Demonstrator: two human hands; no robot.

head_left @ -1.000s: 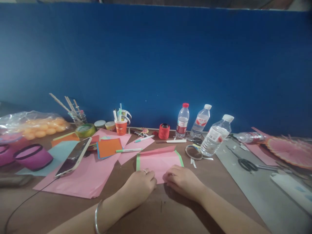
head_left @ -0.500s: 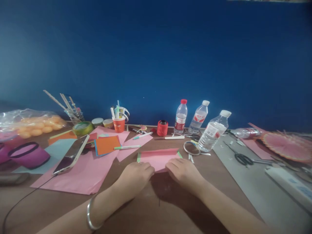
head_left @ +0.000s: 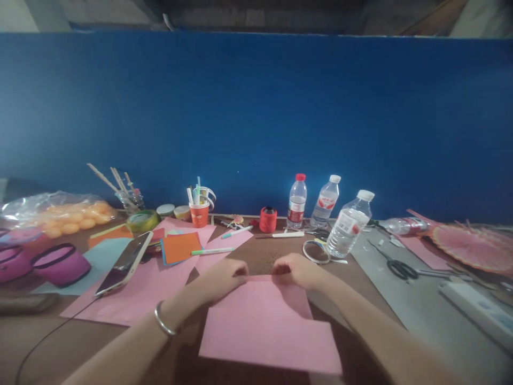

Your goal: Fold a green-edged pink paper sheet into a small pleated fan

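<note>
A pink sheet of paper (head_left: 268, 331) lies in the middle of the brown table, reaching toward my body, with a step in its right side. At its far left corner my left hand (head_left: 226, 275) is closed, fingertips curled onto the edge. My right hand (head_left: 294, 271) pinches the same far edge a little to the right, fingers bent down over it. A narrow folded band runs along that edge between my hands. Parts of the fingertips are hidden.
At left lie pink sheets (head_left: 172, 278), a phone (head_left: 124, 264) on a cable, and orange paper (head_left: 182, 248). Behind stand a red cup of pens (head_left: 199, 215), red thread spool (head_left: 268, 220) and water bottles (head_left: 348, 227). Scissors (head_left: 396, 267) lie on a grey mat (head_left: 380, 289) at right.
The pink paper now extends toward my body; before, a short folded piece with green strips at its sides lay beyond my hands. My fingers now curl over its far edge. The view tilted up.
</note>
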